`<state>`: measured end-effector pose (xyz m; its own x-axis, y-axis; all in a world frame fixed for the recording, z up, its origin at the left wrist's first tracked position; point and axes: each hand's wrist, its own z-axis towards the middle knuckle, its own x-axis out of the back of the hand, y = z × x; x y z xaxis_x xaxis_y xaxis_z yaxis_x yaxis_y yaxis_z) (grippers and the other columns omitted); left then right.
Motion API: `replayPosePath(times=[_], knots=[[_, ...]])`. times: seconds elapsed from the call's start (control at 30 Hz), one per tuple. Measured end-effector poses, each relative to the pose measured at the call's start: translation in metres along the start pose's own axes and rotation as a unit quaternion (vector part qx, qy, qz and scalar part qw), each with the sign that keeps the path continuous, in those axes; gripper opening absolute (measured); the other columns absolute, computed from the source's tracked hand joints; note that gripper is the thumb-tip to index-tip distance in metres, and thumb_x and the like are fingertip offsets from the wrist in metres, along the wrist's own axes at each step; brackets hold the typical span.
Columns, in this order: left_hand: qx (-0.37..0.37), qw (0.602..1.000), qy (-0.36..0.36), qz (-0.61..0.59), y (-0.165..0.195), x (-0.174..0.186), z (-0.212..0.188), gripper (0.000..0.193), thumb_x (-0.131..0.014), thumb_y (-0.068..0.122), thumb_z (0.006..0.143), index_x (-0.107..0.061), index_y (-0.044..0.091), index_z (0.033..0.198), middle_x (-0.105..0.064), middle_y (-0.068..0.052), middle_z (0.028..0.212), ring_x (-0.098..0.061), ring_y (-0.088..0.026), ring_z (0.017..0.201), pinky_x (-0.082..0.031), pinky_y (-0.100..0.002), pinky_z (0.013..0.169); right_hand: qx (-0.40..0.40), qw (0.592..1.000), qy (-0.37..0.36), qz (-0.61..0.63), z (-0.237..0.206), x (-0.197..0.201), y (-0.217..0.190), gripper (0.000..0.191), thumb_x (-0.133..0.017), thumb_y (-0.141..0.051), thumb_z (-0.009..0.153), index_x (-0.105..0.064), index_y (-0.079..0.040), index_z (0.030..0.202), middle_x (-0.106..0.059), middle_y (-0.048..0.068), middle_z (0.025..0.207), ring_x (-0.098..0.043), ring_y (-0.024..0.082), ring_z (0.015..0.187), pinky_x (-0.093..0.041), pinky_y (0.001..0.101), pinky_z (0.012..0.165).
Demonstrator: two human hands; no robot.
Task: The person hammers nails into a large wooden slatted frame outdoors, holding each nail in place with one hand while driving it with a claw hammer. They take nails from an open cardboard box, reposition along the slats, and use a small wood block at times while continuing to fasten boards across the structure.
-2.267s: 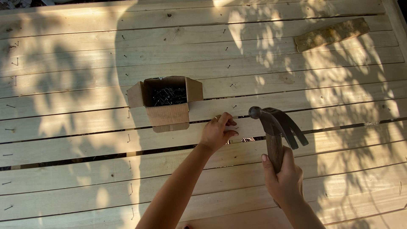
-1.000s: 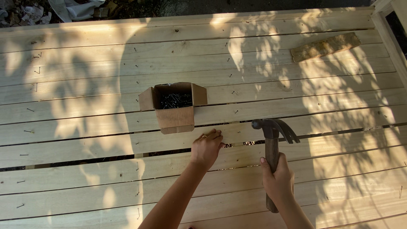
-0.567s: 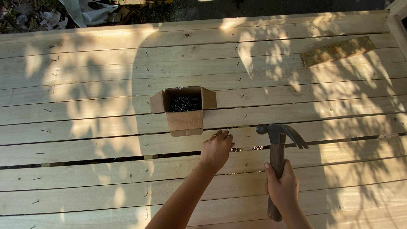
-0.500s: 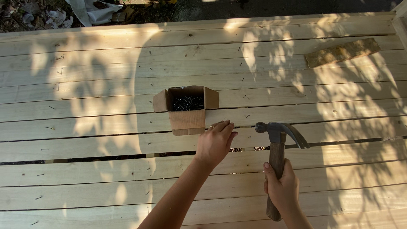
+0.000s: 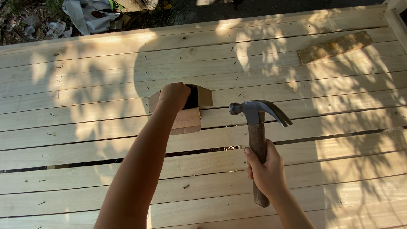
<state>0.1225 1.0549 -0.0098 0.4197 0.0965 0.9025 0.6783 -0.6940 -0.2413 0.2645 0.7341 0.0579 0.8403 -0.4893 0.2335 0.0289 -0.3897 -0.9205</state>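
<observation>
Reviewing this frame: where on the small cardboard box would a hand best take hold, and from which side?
Grip the cardboard box by its two side walls, coming from above on the near side. Its flaps are folded open, the top faces up, and the left hand already fills the opening. The right hand holds the hammer.

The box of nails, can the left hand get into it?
Most likely yes. The left hand is already over the open top of the small cardboard box, flaps folded out, nothing blocking. The right hand holds the hammer off to the side.
</observation>
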Motion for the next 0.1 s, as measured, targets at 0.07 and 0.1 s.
replayPosePath(times=[0.07, 0.1], knots=[[-0.006, 1.0, -0.005, 0.011, -0.0005, -0.0005, -0.0004, 0.01, -0.07, 0.004, 0.089, -0.077, 0.011, 0.091, -0.077, -0.008, 0.096, -0.077, -0.026, 0.09, -0.064, -0.036, 0.065, 0.007, 1.0, 0.003, -0.002, -0.0052, 0.0054, 0.0028, 0.025, -0.066, -0.028, 0.093, -0.056, -0.006, 0.092, -0.054, 0.002, 0.055, -0.053, 0.01, 0.039, -0.042, 0.028, 0.036], [-0.008, 1.0, -0.006, 0.016, -0.0006, 0.0004, -0.0006, 0.01, -0.07, 0.005, 0.09, -0.078, 0.011, 0.091, -0.078, -0.008, 0.096, -0.077, -0.026, 0.09, -0.064, -0.036, 0.065, 0.016, 1.0, 0.004, 0.0, -0.0067, 0.0092, 0.0039, 0.026, -0.065, -0.028, 0.094, -0.055, -0.005, 0.092, -0.054, 0.001, 0.056, -0.054, 0.01, 0.039, -0.042, 0.028, 0.036]])
